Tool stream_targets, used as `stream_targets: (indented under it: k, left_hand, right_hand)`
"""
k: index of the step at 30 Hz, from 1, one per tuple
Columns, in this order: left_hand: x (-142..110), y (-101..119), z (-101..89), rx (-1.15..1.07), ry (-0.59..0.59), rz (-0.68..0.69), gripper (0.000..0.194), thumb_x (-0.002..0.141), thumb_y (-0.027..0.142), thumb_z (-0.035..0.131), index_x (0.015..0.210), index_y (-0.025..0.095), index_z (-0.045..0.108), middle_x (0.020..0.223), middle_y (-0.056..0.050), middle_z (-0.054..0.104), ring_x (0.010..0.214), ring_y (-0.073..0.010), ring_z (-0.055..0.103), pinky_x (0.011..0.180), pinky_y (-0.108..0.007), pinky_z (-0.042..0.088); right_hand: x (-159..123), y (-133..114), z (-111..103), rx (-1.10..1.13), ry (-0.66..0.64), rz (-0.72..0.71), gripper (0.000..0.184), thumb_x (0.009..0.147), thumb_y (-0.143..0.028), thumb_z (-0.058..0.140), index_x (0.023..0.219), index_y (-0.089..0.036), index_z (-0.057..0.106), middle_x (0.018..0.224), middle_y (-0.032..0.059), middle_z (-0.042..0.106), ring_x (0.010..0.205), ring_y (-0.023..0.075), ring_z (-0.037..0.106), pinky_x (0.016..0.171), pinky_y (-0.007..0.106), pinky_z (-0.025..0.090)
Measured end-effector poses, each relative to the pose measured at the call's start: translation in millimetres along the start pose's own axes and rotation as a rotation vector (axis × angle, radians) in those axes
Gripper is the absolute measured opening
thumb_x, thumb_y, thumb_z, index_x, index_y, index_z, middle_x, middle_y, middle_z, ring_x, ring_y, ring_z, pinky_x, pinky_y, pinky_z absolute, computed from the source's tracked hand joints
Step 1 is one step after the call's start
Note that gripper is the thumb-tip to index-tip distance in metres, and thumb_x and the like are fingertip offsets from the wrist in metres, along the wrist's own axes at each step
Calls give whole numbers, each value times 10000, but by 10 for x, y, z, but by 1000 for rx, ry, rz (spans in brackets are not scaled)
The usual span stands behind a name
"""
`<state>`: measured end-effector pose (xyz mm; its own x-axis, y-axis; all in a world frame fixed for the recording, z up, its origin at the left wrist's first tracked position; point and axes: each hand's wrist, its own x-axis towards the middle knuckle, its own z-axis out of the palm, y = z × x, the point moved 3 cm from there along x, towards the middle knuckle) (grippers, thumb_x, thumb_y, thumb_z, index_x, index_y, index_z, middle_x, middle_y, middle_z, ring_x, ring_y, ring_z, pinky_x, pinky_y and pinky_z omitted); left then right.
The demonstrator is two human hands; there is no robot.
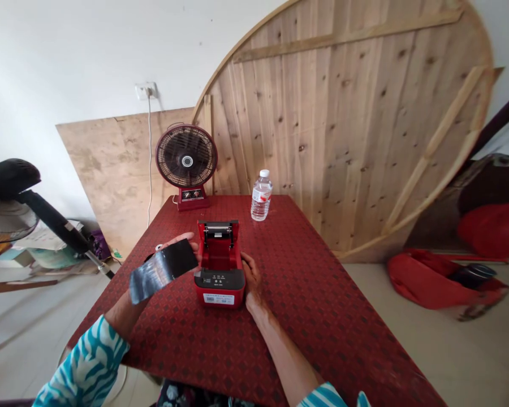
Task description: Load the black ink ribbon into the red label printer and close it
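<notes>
A red and black label printer (pixel 220 282) stands on the table with its lid raised, its inside exposed. My right hand (pixel 252 277) is against the printer's right side, fingers curled round its wall. To the left of the printer, my left hand (pixel 182 240) holds a glossy black sheet (pixel 165 270), which covers most of the palm. The fingertips show past the sheet's upper edge, close to the printer's left wall. A small white round thing (pixel 158 247) peeks out behind the sheet; its kind is unclear.
The red patterned table (pixel 297 316) carries a dark red fan (pixel 186 161) at back left and a water bottle (pixel 261 198) at the back. A round wooden board (pixel 331 124) leans on the wall. A standing fan (pixel 55 215) is left; a red bag (pixel 424 282) lies right.
</notes>
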<state>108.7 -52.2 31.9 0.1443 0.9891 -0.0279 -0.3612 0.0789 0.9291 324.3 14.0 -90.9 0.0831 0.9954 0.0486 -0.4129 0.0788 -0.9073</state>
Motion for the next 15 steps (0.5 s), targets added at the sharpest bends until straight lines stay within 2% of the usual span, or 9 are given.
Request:
stream_targets:
  k: [3,6,8,11,15]
  left_hand:
    - [44,64,122,183,-55,17,546,748,543,656,1166,194,601,990,-112,720,952,-318,675,816,-470,541]
    - [150,119,239,393,-103,35,545,685,495,730,1121,181,639,953,-101,731,935,-309,675,811,-425,537]
    - [236,133,310,633,-69,62,495,669,414,760,1098,188,660,947,-79,736,905,-273,677,819,-384,529]
    - [345,128,461,1131,-40,134,369,741,351,699,1081,211,682,972,-47,739,873,-227,679,828,-343,518]
    - [459,86,708,1565,-122,191,312,795,272,659,1103,229,688,1097,-66,721,993,-245,668,892,-337,494]
  right_hand:
    - [-3,-7,12,-18,-8,-11,410,730,-484,639,1041,-222,687,1105,54,691,1078,267,588,879,376,464]
    - [-2,-29,39,-29,-19,-16,411,733,-487,617,1037,-219,682,1087,52,692,1056,262,594,894,382,458]
    - [5,-43,55,-29,-25,-29,402,742,-482,601,1037,-221,680,1073,46,693,1041,253,600,907,382,455]
    - [17,-41,60,-40,-22,-49,382,754,-462,585,1037,-224,680,1076,44,685,1047,246,597,940,382,442]
    - [24,-24,49,-68,-35,-81,381,778,-447,560,1066,-224,674,1105,51,670,1078,244,581,976,388,416]
